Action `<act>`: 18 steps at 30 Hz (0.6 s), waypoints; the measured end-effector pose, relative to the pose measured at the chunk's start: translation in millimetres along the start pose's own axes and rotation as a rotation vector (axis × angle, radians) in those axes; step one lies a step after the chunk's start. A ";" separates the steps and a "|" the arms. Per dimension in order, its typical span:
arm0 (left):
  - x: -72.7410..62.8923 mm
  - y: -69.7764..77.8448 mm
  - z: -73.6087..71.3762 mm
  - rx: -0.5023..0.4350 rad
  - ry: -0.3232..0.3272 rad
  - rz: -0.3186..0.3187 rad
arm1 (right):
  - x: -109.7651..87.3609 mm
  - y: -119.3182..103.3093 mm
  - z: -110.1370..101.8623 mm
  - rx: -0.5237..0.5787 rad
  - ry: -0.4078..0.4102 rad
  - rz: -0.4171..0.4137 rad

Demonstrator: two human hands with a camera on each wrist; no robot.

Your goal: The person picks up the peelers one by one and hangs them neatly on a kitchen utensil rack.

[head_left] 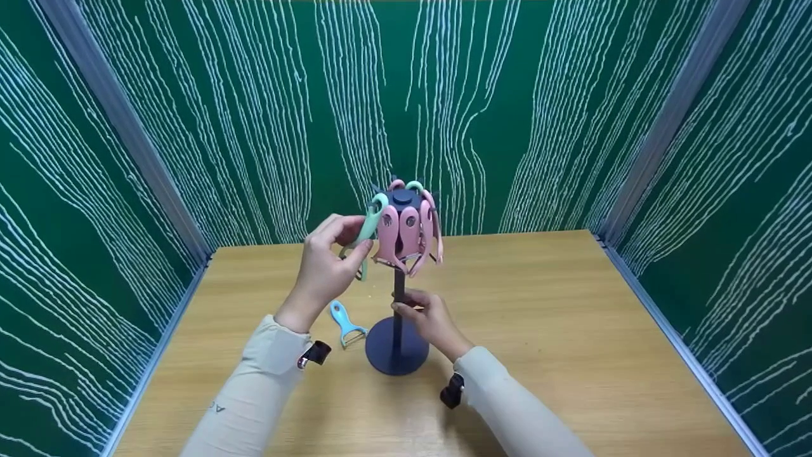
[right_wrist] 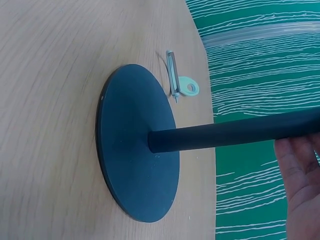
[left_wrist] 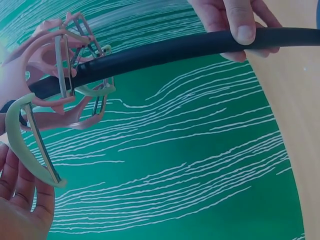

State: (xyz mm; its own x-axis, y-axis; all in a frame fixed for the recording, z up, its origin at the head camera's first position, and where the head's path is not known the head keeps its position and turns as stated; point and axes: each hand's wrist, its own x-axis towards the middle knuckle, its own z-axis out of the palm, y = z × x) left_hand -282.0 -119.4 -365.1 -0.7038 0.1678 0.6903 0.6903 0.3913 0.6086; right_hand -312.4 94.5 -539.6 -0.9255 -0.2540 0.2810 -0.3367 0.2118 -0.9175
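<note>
My left hand (head_left: pixel 323 257) pinches a light green Y-shaped peeler (head_left: pixel 372 222) at the left side of a dark stand's top. The peeler's handle loop lies over a hook there. In the left wrist view its head and metal blade (left_wrist: pixel 40 137) stand out beside the fingers. Several pink peelers (head_left: pixel 410 231) hang around the stand's crown, with another green peeler (head_left: pixel 414 185) at the back. Lower down, my right hand (head_left: pixel 436 320) holds the stand's pole (head_left: pixel 399 282) between thumb and fingers. The round base (head_left: pixel 380 349) rests flat on the table.
A blue peeler (head_left: pixel 342 317) lies on the wooden table (head_left: pixel 539 330), left of the base, its head toward me. Behind the table rises a green wall (head_left: pixel 254 127) with white wavy lines; similar panels stand at both sides.
</note>
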 end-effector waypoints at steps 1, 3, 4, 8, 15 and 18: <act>0.0 0.5 0.5 -0.002 -0.001 -0.001 | -0.1 -0.4 -0.2 0.002 -0.003 -0.007; -0.4 0.4 1.5 -0.008 -0.003 -0.008 | -0.6 -1.0 -0.9 -0.004 -0.006 -0.009; -0.7 0.1 1.7 -0.010 -0.003 -0.012 | -0.7 -1.2 -1.1 -0.006 -0.007 -0.008; -2.0 -1.2 2.8 -0.017 -0.003 -0.025 | -1.2 -2.0 -1.8 -0.011 -0.011 0.015; -4.2 -3.2 4.6 -0.018 -0.003 -0.030 | -1.5 -2.3 -2.2 0.002 -0.011 0.031; -4.6 -3.6 5.7 -0.018 -0.003 -0.034 | -0.9 -2.2 -2.4 0.000 -0.010 0.030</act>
State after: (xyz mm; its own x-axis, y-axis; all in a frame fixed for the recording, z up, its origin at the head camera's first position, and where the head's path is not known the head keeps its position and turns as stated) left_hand -282.2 -116.4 -372.7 -0.7278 0.1577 0.6674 0.6685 0.3807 0.6389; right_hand -311.3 96.5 -537.1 -0.9334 -0.2566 0.2510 -0.3091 0.2193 -0.9254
